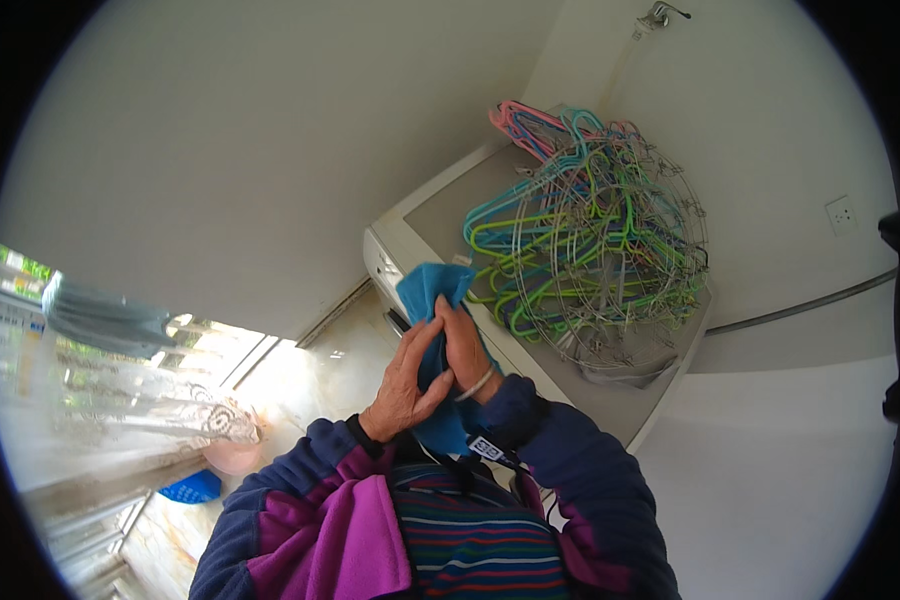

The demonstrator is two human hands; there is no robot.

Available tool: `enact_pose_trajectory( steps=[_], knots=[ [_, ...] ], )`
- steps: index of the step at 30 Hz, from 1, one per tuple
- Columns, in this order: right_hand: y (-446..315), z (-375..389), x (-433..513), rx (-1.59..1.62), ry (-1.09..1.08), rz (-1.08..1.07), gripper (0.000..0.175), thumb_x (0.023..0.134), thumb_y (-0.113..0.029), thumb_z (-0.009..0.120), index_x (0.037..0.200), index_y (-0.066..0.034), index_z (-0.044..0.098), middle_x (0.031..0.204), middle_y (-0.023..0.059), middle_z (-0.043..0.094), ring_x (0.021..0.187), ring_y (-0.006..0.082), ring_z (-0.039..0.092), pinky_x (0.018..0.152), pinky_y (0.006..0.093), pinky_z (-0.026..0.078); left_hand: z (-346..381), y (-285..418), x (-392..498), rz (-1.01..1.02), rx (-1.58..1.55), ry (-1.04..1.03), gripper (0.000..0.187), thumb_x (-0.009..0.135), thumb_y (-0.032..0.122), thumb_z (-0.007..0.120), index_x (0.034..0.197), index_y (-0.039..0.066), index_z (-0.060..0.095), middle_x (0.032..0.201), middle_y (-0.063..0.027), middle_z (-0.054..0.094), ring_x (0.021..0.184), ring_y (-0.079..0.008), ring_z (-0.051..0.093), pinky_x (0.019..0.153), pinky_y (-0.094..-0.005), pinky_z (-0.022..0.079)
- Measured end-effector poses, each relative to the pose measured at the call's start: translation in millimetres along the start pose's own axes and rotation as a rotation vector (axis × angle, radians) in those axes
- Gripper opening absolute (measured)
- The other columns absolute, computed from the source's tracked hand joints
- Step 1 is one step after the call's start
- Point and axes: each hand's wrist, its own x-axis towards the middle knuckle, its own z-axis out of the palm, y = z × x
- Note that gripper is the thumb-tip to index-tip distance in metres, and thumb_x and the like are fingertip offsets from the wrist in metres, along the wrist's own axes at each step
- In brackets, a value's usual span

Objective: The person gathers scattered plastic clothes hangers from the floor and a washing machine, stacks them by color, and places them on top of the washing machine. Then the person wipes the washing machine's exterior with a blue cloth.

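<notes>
A blue cloth (436,283) is bunched between my two hands in front of my body. My left hand (409,382) lies against its left side, fingers extended and pointing up, the thumb reaching across the fabric. On the other side, my right hand (466,349), with a pale bangle at the wrist, presses on the cloth, and the fingertips of both hands nearly meet. The cloth's upper end sticks out past my fingers, and its lower part hangs toward my waist. Part of the right hand's fingers is hidden by the fabric.
A white front-loading appliance (495,322) bears a heap of coloured clothes hangers (540,232) and round wire drying racks with clips (607,337). A tap (658,16) and a socket (841,216) are on the wall. At left are a lace curtain (217,420), a pink basin (232,455) and a blue basket (191,487).
</notes>
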Motion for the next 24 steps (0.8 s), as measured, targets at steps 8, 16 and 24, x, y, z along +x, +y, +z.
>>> enact_pose_trajectory(
  steps=[8, 16, 24],
  knots=[
    [-38.2, 11.9, 15.2, -0.715, 0.065, -0.429, 0.043, 0.095, -0.016, 0.050, 0.132, 0.0041, 0.041, 0.130, 0.0250, 0.049, 0.121, 0.0369, 0.048, 0.099, 0.0378, 0.040, -31.8, -75.1, 90.7, 0.187, 0.640, -0.111, 0.048, 0.086, 0.019, 0.057, 0.131, 0.005, 0.047, 0.139, -0.0139, 0.043, 0.132, -0.0270, 0.037, 0.110, -0.0465, 0.022],
    [-52.3, -67.4, -106.5, -1.016, 0.195, -0.339, 0.024, 0.083, 0.004, 0.055, 0.106, 0.0024, 0.060, 0.114, 0.0201, 0.060, 0.105, 0.0353, 0.058, 0.091, 0.0387, 0.047, -49.4, -122.0, 218.8, 0.495, 0.741, -0.514, 0.044, 0.094, 0.025, 0.050, 0.133, 0.006, 0.047, 0.142, -0.0092, 0.042, 0.134, -0.0242, 0.035, 0.106, -0.0423, 0.029],
    [-28.1, -119.0, -126.2, -1.193, 0.557, -0.320, 0.015, 0.083, 0.004, 0.052, 0.096, 0.0007, 0.059, 0.096, 0.0185, 0.062, 0.087, 0.0340, 0.059, 0.079, 0.0382, 0.048, -7.6, -152.9, 334.2, 0.648, 0.744, -0.764, 0.051, 0.094, 0.022, 0.050, 0.138, 0.000, 0.037, 0.146, -0.0177, 0.035, 0.137, -0.0328, 0.030, 0.112, -0.0411, 0.027]
  ],
)
